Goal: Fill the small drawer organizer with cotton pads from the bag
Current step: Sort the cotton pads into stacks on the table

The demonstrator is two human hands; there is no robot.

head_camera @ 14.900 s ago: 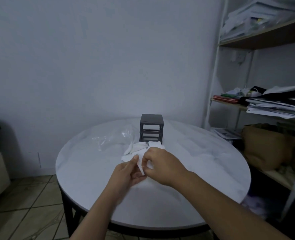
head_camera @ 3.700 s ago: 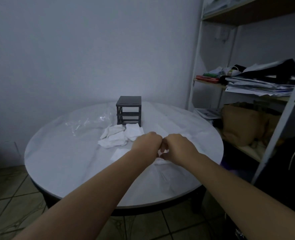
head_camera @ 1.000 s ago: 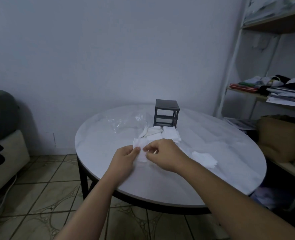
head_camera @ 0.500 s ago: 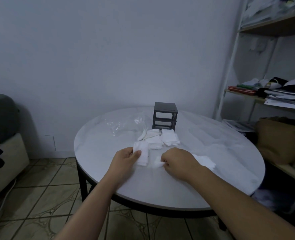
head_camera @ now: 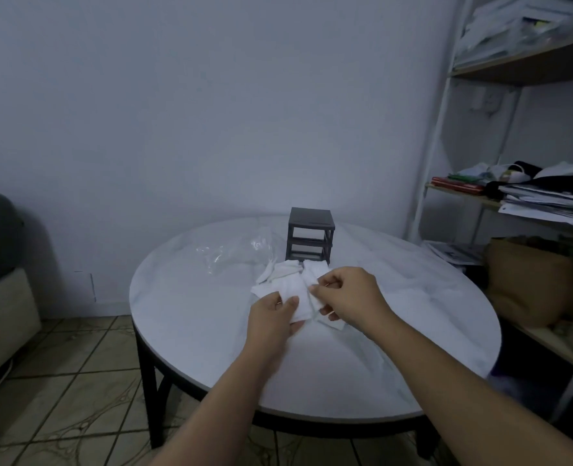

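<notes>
I held cotton pads just above the counter, short of the drawer organizer: my left hand pinched one pad's near edge, and my right hand, curled, nipped another. Such light pinches, I judged, could let the floppy pads slip or fold.

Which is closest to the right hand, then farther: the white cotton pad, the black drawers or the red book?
1. White square cotton pad: pinched by the right hand.
2. Small black plastic drawer organizer: behind, mid-table.
3. Flat red book: far right, on the shelf.
</notes>
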